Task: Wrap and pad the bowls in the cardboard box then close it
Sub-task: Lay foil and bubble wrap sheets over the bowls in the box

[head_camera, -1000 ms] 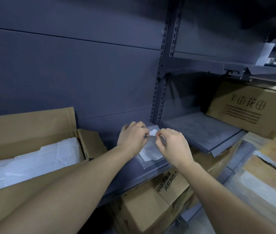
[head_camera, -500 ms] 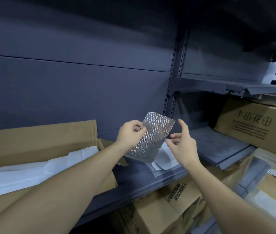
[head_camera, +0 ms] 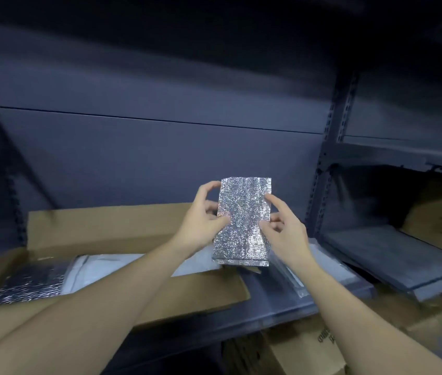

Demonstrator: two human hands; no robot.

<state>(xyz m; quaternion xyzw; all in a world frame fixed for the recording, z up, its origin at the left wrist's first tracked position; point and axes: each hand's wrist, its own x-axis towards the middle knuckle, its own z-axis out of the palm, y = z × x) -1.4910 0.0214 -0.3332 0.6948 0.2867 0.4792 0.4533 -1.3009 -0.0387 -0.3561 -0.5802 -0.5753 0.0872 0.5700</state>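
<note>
A silver foil padded pouch [head_camera: 243, 223] stands upright in the air over the grey shelf. My left hand [head_camera: 201, 217] pinches its left edge, thumb on the front. My right hand [head_camera: 282, 226] holds its right edge, thumb on the front and forefinger raised along the side. Below and to the left lies a long open cardboard box [head_camera: 122, 234] holding white wrapping [head_camera: 92, 272] and more silver foil padding [head_camera: 28, 288]. No bowl is visible.
A clear plastic bag with flat packs [head_camera: 314, 272] lies on the grey shelf [head_camera: 274, 307] to the right of the box. A grey tray [head_camera: 393, 253] sits further right. Printed cartons stand at far right [head_camera: 441, 217] and below the shelf [head_camera: 309, 347].
The foil pouch has come up off the plastic bag, turned upright and squared to me. My right hand has closed onto its right edge. The view has swung left, showing more of the open box.
</note>
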